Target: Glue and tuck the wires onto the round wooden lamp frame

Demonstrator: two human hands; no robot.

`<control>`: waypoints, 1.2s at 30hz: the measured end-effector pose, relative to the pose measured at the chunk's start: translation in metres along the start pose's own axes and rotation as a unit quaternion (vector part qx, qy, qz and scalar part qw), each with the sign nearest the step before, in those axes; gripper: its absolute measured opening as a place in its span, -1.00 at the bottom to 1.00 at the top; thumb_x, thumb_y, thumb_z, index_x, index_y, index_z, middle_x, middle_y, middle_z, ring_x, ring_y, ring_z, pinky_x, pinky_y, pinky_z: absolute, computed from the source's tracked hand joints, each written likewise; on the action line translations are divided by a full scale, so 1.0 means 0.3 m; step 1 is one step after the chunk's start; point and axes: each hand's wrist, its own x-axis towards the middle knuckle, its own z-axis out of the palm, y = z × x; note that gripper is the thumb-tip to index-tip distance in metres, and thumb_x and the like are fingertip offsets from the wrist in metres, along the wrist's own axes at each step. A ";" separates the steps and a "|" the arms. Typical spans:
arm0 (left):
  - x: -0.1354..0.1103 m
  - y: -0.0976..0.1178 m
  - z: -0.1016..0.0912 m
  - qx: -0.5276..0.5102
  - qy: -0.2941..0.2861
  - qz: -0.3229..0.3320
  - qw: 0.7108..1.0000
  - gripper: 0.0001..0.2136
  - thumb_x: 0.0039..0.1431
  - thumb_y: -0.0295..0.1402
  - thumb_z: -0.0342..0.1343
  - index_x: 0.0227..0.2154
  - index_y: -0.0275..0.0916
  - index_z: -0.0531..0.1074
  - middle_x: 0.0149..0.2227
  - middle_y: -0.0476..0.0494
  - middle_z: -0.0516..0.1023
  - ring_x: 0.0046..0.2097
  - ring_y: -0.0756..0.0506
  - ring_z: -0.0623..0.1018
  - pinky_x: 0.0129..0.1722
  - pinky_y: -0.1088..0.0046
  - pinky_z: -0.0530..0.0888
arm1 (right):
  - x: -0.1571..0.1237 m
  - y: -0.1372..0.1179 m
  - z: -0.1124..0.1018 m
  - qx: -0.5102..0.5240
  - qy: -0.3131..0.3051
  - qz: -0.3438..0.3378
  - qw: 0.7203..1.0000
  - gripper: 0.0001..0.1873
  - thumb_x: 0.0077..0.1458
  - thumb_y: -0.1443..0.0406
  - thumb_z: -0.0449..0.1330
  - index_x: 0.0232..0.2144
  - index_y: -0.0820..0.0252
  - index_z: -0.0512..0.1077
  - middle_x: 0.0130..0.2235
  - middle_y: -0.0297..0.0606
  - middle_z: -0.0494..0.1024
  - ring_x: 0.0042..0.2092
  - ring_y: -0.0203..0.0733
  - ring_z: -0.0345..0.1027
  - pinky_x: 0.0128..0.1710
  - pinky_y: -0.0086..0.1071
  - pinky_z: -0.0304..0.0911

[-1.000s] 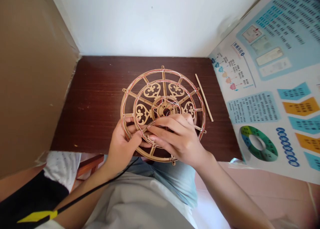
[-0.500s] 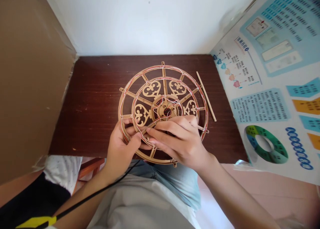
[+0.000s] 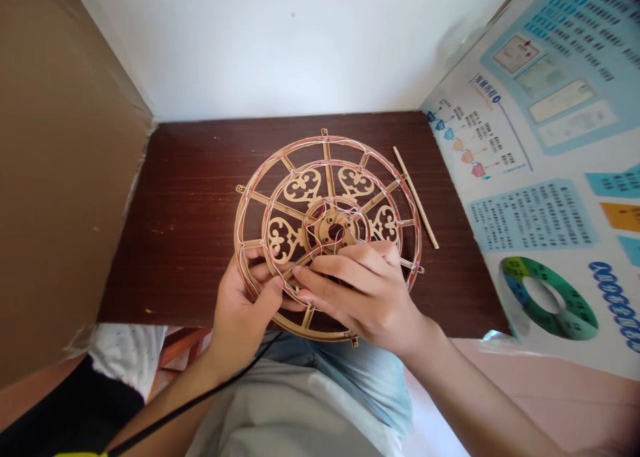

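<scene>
A round wooden wheel frame (image 3: 327, 177) with carved scroll panels and red thread along its rings lies on a dark wooden table (image 3: 190, 204). My left hand (image 3: 245, 297) grips the frame's near left rim, thumb on top and fingers curled under. My right hand (image 3: 360, 287) lies over the near part of the frame, its fingers pressed together at a spoke close to the left thumb. What the fingertips pinch is too small to name. The near spokes are hidden under both hands.
A thin wooden stick (image 3: 416, 197) lies on the table right of the frame. Brown cardboard (image 3: 65, 177) walls the left side. A printed poster (image 3: 545, 177) leans at the right. A white wall stands behind. My lap and a black cable (image 3: 190, 404) are below.
Both hands keep their hold at the same near-left spot on the frame. The view has shifted slightly; the frame and stick sit a little lower and to the right in the picture.
</scene>
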 end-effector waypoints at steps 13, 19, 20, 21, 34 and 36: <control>0.001 -0.008 -0.004 0.000 -0.003 0.009 1.000 -0.66 0.28 -0.29 0.36 -0.02 -0.17 0.35 -0.15 -0.16 0.77 -0.33 -0.14 0.77 -0.42 0.40 0.74 | 0.006 -0.003 0.000 0.012 0.003 0.003 1.000 -0.79 0.58 0.26 0.14 -0.05 0.17 0.58 -0.17 -0.37 0.76 -0.21 -0.22 0.41 -0.17 -0.17 0.15; -0.003 0.000 0.000 0.015 -0.005 0.010 1.000 -0.70 0.29 -0.34 0.33 -0.02 -0.19 0.36 -0.15 -0.18 0.77 -0.30 -0.17 0.78 -0.40 0.37 0.75 | 0.005 -0.004 0.001 0.010 -0.014 0.003 1.000 -0.78 0.57 0.27 0.13 -0.04 0.16 0.59 -0.11 -0.34 0.76 -0.15 -0.19 0.43 -0.15 -0.16 0.16; -0.003 0.000 0.000 0.017 -0.004 0.009 1.000 -0.69 0.28 -0.34 0.33 -0.02 -0.19 0.36 -0.14 -0.18 0.77 -0.30 -0.17 0.78 -0.41 0.37 0.75 | 0.005 -0.003 0.002 0.008 -0.016 0.003 1.000 -0.79 0.56 0.27 0.15 -0.04 0.15 0.60 -0.11 -0.34 0.76 -0.13 -0.18 0.44 -0.14 -0.16 0.16; -0.001 0.001 0.000 0.016 -0.002 0.007 1.000 -0.69 0.28 -0.34 0.33 -0.02 -0.19 0.36 -0.14 -0.17 0.77 -0.30 -0.18 0.78 -0.41 0.36 0.74 | 0.004 -0.002 0.002 0.007 -0.016 0.004 1.000 -0.81 0.55 0.27 0.17 -0.05 0.14 0.61 -0.10 -0.34 0.76 -0.12 -0.18 0.45 -0.14 -0.16 0.16; 0.006 -0.007 0.002 0.005 0.006 0.000 1.000 -0.65 0.27 -0.31 0.36 -0.01 -0.21 0.35 -0.10 -0.23 0.76 -0.26 -0.23 0.79 -0.42 0.35 0.75 | -0.011 0.004 0.005 -0.026 0.022 0.022 0.999 -0.81 0.54 0.24 0.19 -0.01 0.18 0.58 -0.14 -0.32 0.76 -0.16 -0.17 0.43 -0.19 -0.15 0.14; 0.006 -0.007 0.002 0.003 0.002 0.001 1.000 -0.65 0.27 -0.30 0.36 -0.01 -0.20 0.35 -0.10 -0.24 0.76 -0.26 -0.23 0.79 -0.42 0.34 0.75 | -0.008 0.003 0.007 -0.027 0.020 0.022 0.999 -0.82 0.54 0.24 0.20 -0.01 0.17 0.58 -0.14 -0.33 0.76 -0.17 -0.17 0.43 -0.19 -0.14 0.14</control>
